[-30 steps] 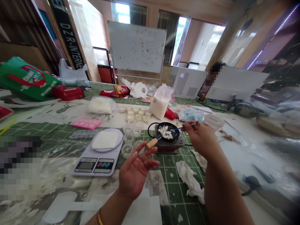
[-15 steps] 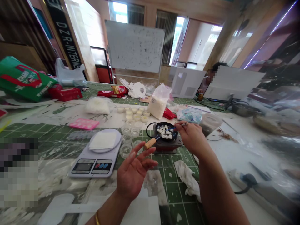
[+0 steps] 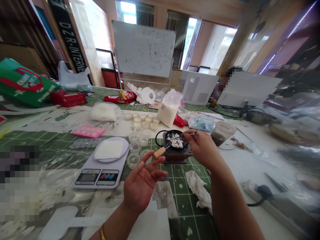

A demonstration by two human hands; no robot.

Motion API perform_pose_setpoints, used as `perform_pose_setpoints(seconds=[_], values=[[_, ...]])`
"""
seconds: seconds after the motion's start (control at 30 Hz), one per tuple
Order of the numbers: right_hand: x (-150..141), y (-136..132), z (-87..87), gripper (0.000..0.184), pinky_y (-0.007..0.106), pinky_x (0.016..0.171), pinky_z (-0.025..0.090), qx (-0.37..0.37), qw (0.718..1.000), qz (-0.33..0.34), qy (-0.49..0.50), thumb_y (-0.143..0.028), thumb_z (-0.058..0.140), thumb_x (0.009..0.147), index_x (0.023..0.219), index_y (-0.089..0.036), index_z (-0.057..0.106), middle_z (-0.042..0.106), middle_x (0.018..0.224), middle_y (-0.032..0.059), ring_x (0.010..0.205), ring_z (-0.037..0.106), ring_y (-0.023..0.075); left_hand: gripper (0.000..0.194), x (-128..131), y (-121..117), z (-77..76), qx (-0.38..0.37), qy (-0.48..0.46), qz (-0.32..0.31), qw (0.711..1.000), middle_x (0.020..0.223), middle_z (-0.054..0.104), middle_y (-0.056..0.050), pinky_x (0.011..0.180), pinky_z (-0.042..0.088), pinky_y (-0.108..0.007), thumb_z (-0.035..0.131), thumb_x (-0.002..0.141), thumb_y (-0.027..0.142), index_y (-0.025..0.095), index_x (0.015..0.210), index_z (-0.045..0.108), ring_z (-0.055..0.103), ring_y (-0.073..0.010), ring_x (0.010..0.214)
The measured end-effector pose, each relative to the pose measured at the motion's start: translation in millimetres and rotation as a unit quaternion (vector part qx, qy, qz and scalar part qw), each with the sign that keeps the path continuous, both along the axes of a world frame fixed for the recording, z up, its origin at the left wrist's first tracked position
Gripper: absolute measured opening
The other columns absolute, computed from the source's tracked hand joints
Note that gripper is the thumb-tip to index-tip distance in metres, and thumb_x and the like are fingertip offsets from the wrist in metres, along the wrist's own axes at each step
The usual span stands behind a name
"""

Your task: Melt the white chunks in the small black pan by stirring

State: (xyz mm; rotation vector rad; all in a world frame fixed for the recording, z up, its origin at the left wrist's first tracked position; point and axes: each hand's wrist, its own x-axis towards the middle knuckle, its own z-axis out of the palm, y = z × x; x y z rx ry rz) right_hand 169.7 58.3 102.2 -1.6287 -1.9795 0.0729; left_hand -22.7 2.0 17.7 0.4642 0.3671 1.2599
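Working white lumps (image 3: 173,141) in a miniature black frying pan (image 3: 170,132), the right hand (image 3: 203,153) pinches a thin blue-handled tool (image 3: 178,137) between thumb and fingertips, its tip down among the lumps. The pan sits on a small hot plate (image 3: 177,157) on a green cutting mat (image 3: 185,196), near the middle of the table, with a black cord (image 3: 157,140) looping behind it. Its wooden handle (image 3: 159,152) points toward the left hand (image 3: 141,188), which is open and spread, palm turned up, fingertips just short of that handle, a gold bangle (image 3: 102,233) on the wrist. The right hand partly hides the pan's far side, so the lumps are not all in view. Just left of the hot plate stand small clear cups (image 3: 133,160), and beyond them rows of little cups (image 3: 145,125) holding something pale. Further left, a digital kitchen scale (image 3: 98,177) carries a square of white paper (image 3: 109,149). A crumpled tissue (image 3: 200,192) lies near the right forearm, and a bag of white grains (image 3: 167,112) stands past the pan
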Motion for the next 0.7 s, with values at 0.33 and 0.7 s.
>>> perform_pose_setpoints(seconds=[0.33,0.7], values=[[11.0,-0.9,5.5,0.031,0.038,0.087,0.032,-0.016,0.997,-0.049,-0.053,-0.03,0.036,0.086,0.081,-0.02,0.064,0.068,0.085,0.0047,0.09,0.058,0.0218,0.041,-0.3,-1.3,1.2,-0.006,-0.002,0.002,1.0,0.109,0.062,-0.014,0.075,0.043,-0.039,0.035,0.085,0.032,0.018,0.122,0.045,0.064,-0.023,0.076],[13.6,-6.1,9.1,0.033,0.036,0.084,0.035,-0.013,0.998,-0.051,-0.041,-0.031,0.036,0.085,0.073,-0.019,0.064,0.068,0.086,0.0054,0.087,0.059,0.0212,0.041,-0.4,-2.1,1.2,-0.009,0.003,0.004,1.0,0.109,0.062,-0.014,0.076,0.043,-0.039,0.036,0.084,0.033,0.018,0.121,0.047,0.064,-0.0224,0.076]])
